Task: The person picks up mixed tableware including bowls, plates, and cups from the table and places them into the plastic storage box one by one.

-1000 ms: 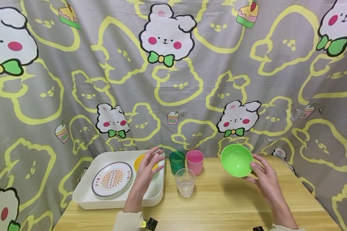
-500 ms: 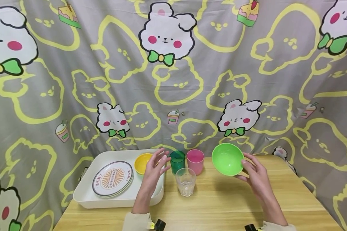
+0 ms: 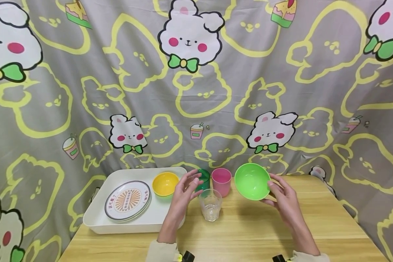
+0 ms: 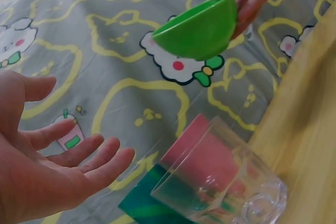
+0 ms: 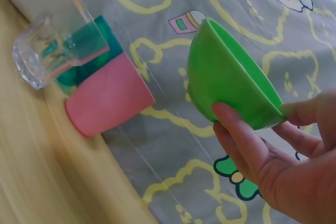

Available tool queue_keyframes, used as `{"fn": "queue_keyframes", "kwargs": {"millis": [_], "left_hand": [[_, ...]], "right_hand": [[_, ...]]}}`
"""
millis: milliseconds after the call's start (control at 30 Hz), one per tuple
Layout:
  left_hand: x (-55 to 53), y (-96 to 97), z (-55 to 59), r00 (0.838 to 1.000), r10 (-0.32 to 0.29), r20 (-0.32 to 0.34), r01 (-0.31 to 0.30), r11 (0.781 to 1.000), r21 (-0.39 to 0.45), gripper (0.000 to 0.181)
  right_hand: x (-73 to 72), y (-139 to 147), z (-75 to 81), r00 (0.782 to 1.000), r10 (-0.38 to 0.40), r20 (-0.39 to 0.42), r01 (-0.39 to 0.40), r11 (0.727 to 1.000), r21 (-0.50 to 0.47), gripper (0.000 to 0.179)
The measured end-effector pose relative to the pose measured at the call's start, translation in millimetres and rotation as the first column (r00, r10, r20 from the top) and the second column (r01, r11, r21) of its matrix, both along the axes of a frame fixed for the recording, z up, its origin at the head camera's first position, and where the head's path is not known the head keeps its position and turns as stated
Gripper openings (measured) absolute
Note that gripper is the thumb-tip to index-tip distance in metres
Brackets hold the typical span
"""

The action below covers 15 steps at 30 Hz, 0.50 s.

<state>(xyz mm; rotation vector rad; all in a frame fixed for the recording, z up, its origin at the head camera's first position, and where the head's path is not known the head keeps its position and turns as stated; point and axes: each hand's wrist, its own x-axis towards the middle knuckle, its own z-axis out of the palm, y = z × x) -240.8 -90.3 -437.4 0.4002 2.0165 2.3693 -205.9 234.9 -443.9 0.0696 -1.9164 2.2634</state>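
My right hand pinches the rim of a light green bowl and holds it tilted in the air above the table. In the right wrist view the thumb lies at the rim of the bowl and the fingers press its outside. Fingers spread and nothing in its grasp, my left hand hovers at the tray's right edge, partly hiding the green cup. In the left wrist view the left hand is palm up, apart from the clear glass.
A white tray on the left holds a stack of plates and a yellow bowl with a green one showing beneath. Right of the tray stand a pink cup and a clear glass on the wooden table. A patterned curtain hangs behind.
The right hand has brought the green bowl leftward, closer to the pink cup. My left hand has shifted right, off the yellow bowl and towards the green cup.
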Motion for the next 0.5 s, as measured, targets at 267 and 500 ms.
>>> {"fn": "queue_keyframes", "kwargs": {"millis": [267,500], "left_hand": [[2.8,14.5,-6.1,0.998,-0.064,-0.01,0.065,0.998,0.026,0.052],[6.6,24.2,-10.9,0.993,-0.115,0.002,0.115,0.992,0.05,0.055]], "right_hand": [[-1.0,-12.0,-5.2,1.0,0.027,0.012,-0.027,0.999,0.024,0.049],[-0.8,-23.2,-8.1,0.999,0.042,0.015,-0.042,0.998,0.042,0.047]]}}
